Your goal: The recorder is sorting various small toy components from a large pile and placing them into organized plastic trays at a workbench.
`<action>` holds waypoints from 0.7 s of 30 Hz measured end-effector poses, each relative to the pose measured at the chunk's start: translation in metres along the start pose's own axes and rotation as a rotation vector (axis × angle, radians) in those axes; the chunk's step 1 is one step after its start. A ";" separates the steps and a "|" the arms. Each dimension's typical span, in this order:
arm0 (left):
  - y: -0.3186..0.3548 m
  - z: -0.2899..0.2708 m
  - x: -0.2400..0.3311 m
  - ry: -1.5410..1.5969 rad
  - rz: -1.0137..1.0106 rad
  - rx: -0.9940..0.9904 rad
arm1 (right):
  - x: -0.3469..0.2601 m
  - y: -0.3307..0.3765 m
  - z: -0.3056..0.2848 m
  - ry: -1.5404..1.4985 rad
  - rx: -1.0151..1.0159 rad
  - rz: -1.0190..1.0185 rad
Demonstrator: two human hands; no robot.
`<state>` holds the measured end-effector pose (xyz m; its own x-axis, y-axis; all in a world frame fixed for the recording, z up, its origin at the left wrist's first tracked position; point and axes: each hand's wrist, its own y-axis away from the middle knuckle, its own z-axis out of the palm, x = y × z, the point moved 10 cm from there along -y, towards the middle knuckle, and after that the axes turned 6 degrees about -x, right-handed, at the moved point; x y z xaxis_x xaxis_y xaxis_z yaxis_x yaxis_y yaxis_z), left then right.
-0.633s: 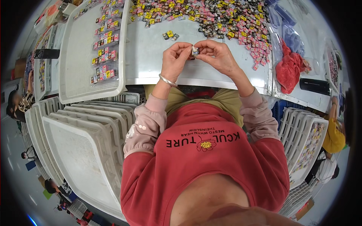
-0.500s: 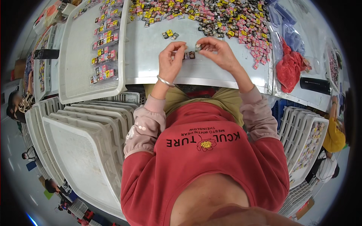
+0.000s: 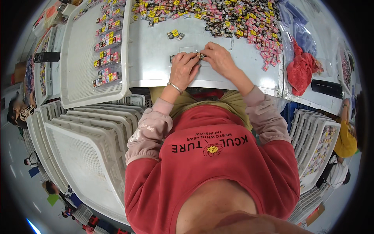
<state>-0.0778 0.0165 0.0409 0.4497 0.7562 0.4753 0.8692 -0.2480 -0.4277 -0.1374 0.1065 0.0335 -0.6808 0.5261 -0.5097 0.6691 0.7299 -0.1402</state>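
Note:
My left hand [image 3: 184, 69] is palm down over the near part of the metal table, fingers bent together. Its fingertips meet a small dark printed box [image 3: 200, 56], which the thumb and fingers of my right hand [image 3: 220, 58] pinch from the other side. Under and behind my left hand lies a clear plastic tray [image 3: 187, 50], mostly covered. Another small dark box [image 3: 172, 59] shows just left of my left hand. Farther off, a few loose boxes [image 3: 175, 34] in black and yellow sit together on the table.
A heap of small pink, black and yellow boxes [image 3: 230, 19] spreads across the far table. On the left, a white mesh tray [image 3: 78, 74] holds filled clear packs [image 3: 106, 77]. A red cloth [image 3: 299, 74] and black case [image 3: 326, 89] lie right. White trays [image 3: 74, 152] stand stacked below left.
My hands have come together, the left moving right and turning palm down over the row of boxes. The box my right hand held up is now down between both hands' fingertips.

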 end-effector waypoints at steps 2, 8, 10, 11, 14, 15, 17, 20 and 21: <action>0.001 0.001 0.000 0.001 -0.005 -0.002 | -0.004 0.010 0.008 0.079 0.085 0.011; 0.003 0.000 -0.003 -0.001 -0.012 0.008 | -0.024 0.028 0.006 0.209 0.168 0.039; 0.002 -0.001 -0.002 -0.004 -0.010 0.015 | -0.021 0.029 0.005 0.199 0.159 0.035; 0.001 0.000 -0.001 -0.006 -0.013 0.008 | -0.016 0.029 0.006 0.186 0.129 0.046; 0.000 -0.001 0.004 -0.021 -0.014 0.005 | -0.020 0.033 0.009 0.199 0.132 0.041; -0.001 -0.002 0.006 -0.034 -0.019 0.008 | -0.024 0.035 0.009 0.221 0.161 0.022; -0.001 -0.002 0.009 -0.058 -0.009 -0.003 | -0.025 0.033 0.010 0.238 0.146 0.028; -0.002 0.000 0.009 -0.092 -0.002 -0.020 | -0.013 0.028 0.005 0.131 0.164 0.037; -0.001 0.000 0.009 -0.101 -0.009 -0.024 | -0.002 0.026 -0.002 0.137 0.169 0.042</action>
<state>-0.0748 0.0234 0.0453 0.4199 0.8153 0.3987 0.8783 -0.2543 -0.4049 -0.1192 0.1248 0.0324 -0.6773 0.6175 -0.4000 0.7306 0.6284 -0.2671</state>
